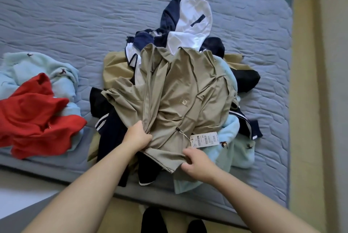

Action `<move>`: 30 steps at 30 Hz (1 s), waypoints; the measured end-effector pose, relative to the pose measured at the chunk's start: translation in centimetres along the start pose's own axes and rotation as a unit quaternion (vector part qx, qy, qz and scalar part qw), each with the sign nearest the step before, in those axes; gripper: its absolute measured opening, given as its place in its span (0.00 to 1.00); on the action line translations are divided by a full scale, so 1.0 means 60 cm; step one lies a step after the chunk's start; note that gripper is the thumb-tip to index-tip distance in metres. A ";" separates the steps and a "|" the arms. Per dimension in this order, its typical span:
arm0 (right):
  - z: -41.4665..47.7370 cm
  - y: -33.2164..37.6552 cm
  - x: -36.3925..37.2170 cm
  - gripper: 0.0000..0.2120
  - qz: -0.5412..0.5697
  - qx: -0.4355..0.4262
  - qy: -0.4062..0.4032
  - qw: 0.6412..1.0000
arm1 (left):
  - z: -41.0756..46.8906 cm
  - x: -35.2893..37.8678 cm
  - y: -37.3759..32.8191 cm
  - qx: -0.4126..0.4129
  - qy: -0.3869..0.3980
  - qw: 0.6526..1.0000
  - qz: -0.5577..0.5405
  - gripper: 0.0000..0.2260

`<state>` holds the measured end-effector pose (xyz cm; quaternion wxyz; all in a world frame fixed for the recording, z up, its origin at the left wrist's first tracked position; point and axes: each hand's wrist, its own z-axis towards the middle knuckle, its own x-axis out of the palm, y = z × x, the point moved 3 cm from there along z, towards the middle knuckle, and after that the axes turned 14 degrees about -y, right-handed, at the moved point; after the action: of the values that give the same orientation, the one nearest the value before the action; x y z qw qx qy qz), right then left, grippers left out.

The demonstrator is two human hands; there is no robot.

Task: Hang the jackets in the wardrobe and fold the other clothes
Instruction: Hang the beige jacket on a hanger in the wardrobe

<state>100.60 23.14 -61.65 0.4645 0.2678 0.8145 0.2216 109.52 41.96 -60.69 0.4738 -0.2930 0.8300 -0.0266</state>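
Both hands' grip bunches smooth khaki jacket (180,97) (tagged).

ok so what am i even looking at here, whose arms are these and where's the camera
There is no machine here: a person wears one camera on their head, so you look down along their own bare arms. Their left hand and right hand both grip the near edge of a tan jacket, which has a paper tag hanging from it. It lies on top of a pile of clothes on a grey-blue mattress. Behind it is a navy and white hooded top; to the left lie a red garment and a pale blue fleece.
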 end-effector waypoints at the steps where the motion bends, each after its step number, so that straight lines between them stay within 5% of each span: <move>1: -0.006 0.000 -0.015 0.10 0.015 0.008 -0.036 0.999 | -0.010 -0.001 -0.001 0.001 0.003 1.000 0.020 0.09; 5: -0.030 0.014 -0.102 0.16 0.113 0.054 -0.158 0.980 | -0.063 -0.047 -0.029 0.023 -0.053 0.997 0.057 0.18; 9: -0.064 0.087 -0.203 0.08 0.140 0.003 -0.212 0.967 | -0.130 -0.117 -0.074 0.158 -0.075 0.967 0.184 0.36; 12: -0.096 0.140 -0.290 0.11 -0.094 -0.114 -0.135 0.980 | -0.183 -0.171 -0.100 0.221 -0.046 0.933 0.281 0.37; 14: -0.121 0.164 -0.350 0.07 -0.349 -0.177 -0.096 0.915 | -0.227 -0.218 -0.122 0.240 -0.033 0.910 0.336 0.28; 17: -0.166 0.193 -0.447 0.10 -0.457 -0.105 -0.169 0.867 | -0.292 -0.278 -0.150 0.236 0.056 0.895 0.375 0.16; 21: -0.222 0.262 -0.563 0.08 -0.243 0.039 -0.333 0.910 | -0.350 -0.338 -0.173 0.198 0.104 0.926 0.304 0.07; 24: -0.262 0.336 -0.619 0.10 -0.127 0.059 -0.354 0.925 | -0.392 -0.371 -0.189 0.172 0.106 0.950 0.237 0.04; 26: -0.289 0.395 -0.646 0.16 0.059 0.032 -0.345 0.936 | -0.421 -0.386 -0.206 0.175 0.108 0.955 0.214 0.04; 30: -0.365 0.490 -0.675 0.24 0.401 -0.043 -0.288 0.868 | -0.464 -0.402 -0.240 0.203 0.093 0.958 0.182 0.02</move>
<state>105.40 16.95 -7.56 0.5602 0.6032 0.4567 0.3372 102.96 35.86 -22.16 0.4408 -0.0311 0.8869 -0.1348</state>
